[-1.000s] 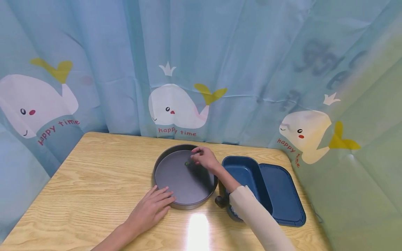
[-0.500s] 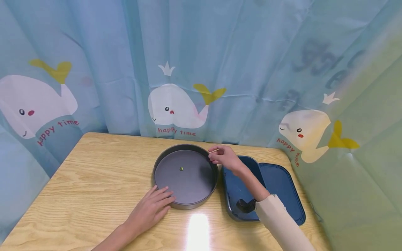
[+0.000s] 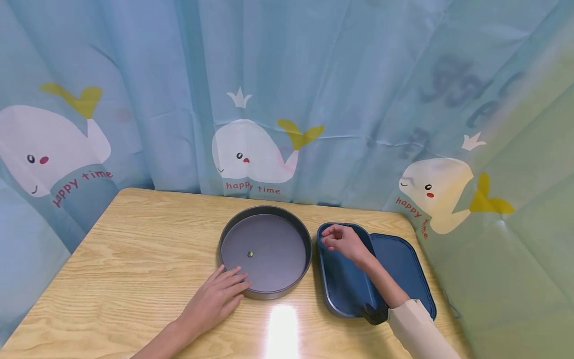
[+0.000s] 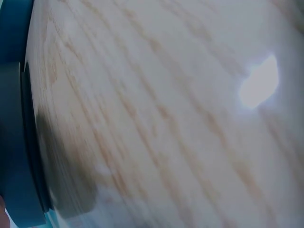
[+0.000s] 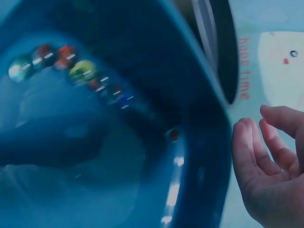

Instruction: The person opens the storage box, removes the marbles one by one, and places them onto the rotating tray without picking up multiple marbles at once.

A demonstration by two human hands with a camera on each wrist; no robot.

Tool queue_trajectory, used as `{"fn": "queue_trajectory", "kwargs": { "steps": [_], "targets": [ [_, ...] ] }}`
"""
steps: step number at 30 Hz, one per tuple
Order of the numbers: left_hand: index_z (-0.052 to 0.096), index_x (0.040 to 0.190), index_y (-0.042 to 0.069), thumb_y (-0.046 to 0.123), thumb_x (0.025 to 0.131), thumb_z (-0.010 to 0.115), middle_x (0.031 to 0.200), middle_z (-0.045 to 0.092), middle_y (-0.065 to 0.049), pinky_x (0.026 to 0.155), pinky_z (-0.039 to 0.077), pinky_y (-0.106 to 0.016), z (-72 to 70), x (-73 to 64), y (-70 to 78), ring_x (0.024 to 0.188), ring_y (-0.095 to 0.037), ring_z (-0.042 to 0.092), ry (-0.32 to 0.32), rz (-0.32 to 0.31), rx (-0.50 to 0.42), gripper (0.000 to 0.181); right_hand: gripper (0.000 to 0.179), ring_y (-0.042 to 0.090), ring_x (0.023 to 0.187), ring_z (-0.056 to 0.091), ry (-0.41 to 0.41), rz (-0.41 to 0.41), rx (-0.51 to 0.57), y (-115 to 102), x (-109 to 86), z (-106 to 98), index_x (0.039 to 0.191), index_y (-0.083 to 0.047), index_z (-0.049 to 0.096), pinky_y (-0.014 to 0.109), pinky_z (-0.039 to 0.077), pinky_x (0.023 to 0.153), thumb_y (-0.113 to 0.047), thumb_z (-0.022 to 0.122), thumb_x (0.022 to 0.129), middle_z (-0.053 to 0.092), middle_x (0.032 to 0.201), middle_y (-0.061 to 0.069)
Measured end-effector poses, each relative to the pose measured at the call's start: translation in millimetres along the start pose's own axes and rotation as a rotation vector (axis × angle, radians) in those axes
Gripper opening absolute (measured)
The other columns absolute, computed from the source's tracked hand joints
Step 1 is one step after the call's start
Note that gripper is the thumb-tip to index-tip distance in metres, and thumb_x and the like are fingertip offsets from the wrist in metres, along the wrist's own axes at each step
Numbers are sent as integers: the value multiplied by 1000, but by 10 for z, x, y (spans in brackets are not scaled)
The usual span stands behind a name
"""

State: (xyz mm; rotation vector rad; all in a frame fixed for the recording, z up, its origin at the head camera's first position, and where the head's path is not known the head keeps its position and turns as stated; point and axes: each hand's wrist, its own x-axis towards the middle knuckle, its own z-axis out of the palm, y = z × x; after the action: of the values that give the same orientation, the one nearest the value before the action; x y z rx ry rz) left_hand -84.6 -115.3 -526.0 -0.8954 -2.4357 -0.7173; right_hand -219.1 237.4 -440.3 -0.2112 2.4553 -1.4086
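Observation:
A round dark grey cake pan (image 3: 273,249) stands mid-table, and a small yellow-green marble (image 3: 250,254) lies on its floor toward the left. My left hand (image 3: 218,295) rests with spread fingers on the pan's near-left rim. My right hand (image 3: 344,241) hovers over the far end of a deep blue box (image 3: 343,271), fingers loosely bent. In the right wrist view, nothing shows between the thumb and fingers of the right hand (image 5: 273,164). That view also shows several glass marbles (image 5: 81,72) lined up along one side inside the box, plus a lone reddish marble (image 5: 174,135).
A flat blue lid (image 3: 401,264) lies right of the box, partly covered by my forearm. Behind the wooden table (image 3: 148,249) hangs a blue curtain (image 3: 350,99) with whale prints. A black wrist camera (image 3: 375,314) sits by the box's near-right corner.
My right hand has drawn back rightward from over the pan to above the blue box. The marble has rolled across the pan toward the near left. My left hand stays put.

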Motion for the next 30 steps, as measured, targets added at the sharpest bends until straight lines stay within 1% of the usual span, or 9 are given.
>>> {"fn": "queue_trajectory", "kwargs": {
  "steps": [5, 8, 12, 17, 21, 23, 26, 30],
  "targets": [
    [75, 116, 12, 9, 80, 80, 124, 69, -6, 106, 39, -57, -3, 5, 10, 123, -28, 59, 7, 5, 4, 36, 13, 20, 77, 65, 23, 11, -66, 208, 9, 33, 104, 6, 66, 34, 59, 74, -2, 68, 94, 69, 88, 9],
    [75, 116, 12, 9, 80, 80, 124, 69, -7, 105, 40, -58, 0, 9, 15, 123, -28, 59, 7, 6, 2, 37, 12, 18, 76, 64, 19, 15, -103, 307, 27, 59, 104, 6, 67, 33, 59, 72, 1, 67, 93, 69, 88, 8],
    [75, 117, 13, 9, 80, 80, 124, 69, -6, 107, 38, -56, 3, 8, 16, 123, -28, 59, 3, 3, 2, 37, 13, 19, 79, 65, 3, 41, -127, 378, 46, 87, 105, 6, 67, 32, 58, 71, 3, 64, 93, 70, 89, 8],
    [75, 117, 13, 10, 80, 81, 124, 69, -6, 108, 38, -55, 8, -5, 6, 123, -28, 59, 12, 6, 7, 38, 17, 20, 83, 65, -57, 71, -111, 412, 71, 106, 107, 8, 64, 30, 55, 71, 5, 61, 90, 70, 92, 10],
    [75, 117, 13, 10, 79, 81, 124, 69, -6, 111, 35, -52, 15, -12, -2, 123, -28, 59, 19, 15, 6, 39, 23, 21, 86, 66, -96, 87, -79, 435, 82, 110, 114, 12, 61, 33, 57, 74, 6, 59, 92, 69, 93, 11],
    [75, 117, 13, 10, 79, 81, 124, 69, -6, 113, 34, -51, 16, -12, -5, 123, -28, 59, 22, 19, 8, 39, 27, 20, 87, 65, -100, 102, -70, 453, 87, 120, 119, 12, 60, 34, 57, 75, 5, 59, 93, 68, 93, 10],
    [75, 117, 12, 10, 79, 80, 124, 69, -7, 114, 32, -50, 13, -10, -3, 123, -28, 59, 27, 21, 7, 39, 30, 19, 87, 64, -110, 102, -74, 472, 90, 142, 123, 12, 58, 35, 58, 77, 5, 59, 93, 65, 94, 9],
    [75, 117, 12, 9, 78, 80, 123, 69, -7, 111, 35, -53, 12, -6, 4, 122, -29, 59, 29, 23, 2, 39, 31, 19, 85, 61, -107, 112, -84, 481, 85, 162, 124, 12, 58, 38, 59, 79, 5, 59, 93, 62, 93, 9]
  ]
}}
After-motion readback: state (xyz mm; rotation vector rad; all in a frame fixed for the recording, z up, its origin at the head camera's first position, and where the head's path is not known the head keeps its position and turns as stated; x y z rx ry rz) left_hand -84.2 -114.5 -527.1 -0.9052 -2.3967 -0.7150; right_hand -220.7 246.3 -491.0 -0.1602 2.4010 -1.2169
